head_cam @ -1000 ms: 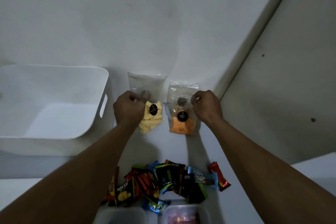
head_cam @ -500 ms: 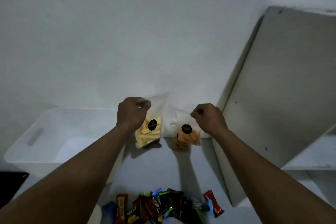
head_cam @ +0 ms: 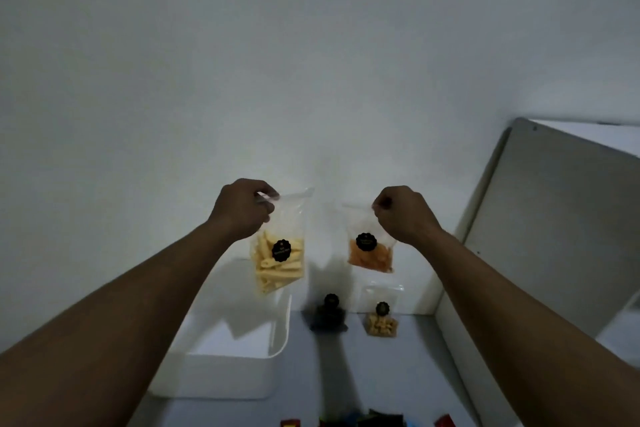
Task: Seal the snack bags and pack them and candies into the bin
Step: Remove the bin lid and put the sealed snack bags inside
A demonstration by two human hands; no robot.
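We pinch the top of the yellow snack bag [head_cam: 278,253] in our left hand [head_cam: 242,210], and the orange snack bag [head_cam: 370,248] in our right hand [head_cam: 403,213]. Both hang down, so the snacks drop away from the tops. The bin [head_cam: 277,340] waits below our left hand.

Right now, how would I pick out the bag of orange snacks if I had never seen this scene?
Start at the white bin on the left of the table, then look up and right to the two clear bags held in the air. The orange snack bag hangs from the right hand. Its neighbour, in the left hand, holds pale yellow sticks; the two bags standing below are untouched.
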